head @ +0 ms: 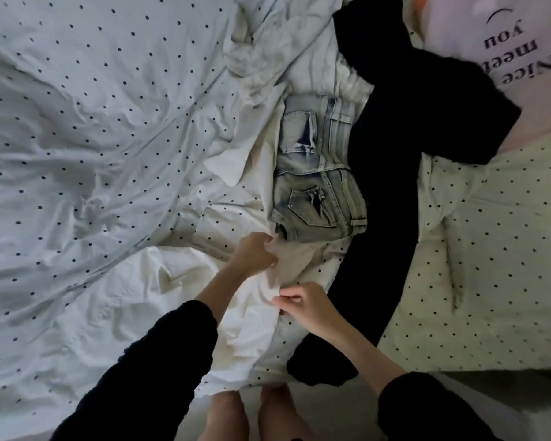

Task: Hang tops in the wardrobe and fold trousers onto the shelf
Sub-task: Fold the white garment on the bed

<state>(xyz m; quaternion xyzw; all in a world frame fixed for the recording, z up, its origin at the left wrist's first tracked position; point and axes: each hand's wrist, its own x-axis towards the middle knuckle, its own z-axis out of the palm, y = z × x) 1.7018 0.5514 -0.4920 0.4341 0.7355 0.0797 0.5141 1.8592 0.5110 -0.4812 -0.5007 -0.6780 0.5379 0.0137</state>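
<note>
Your left hand [256, 253] and right hand [303, 300] are both pinching a pale, creased white garment [258, 313] with curled fingers [287, 292]; it is lying on the dotted bed [109, 122], beside faded jeans [318, 173].

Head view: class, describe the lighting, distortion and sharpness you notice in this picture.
Head view: dim, soft light with no hard shadows; the black garment loses all detail in darkness; wide-angle bending curves the bed toward the edges; the jeans look fairly sharp, while both hands, left and right, are slightly soft.
</note>
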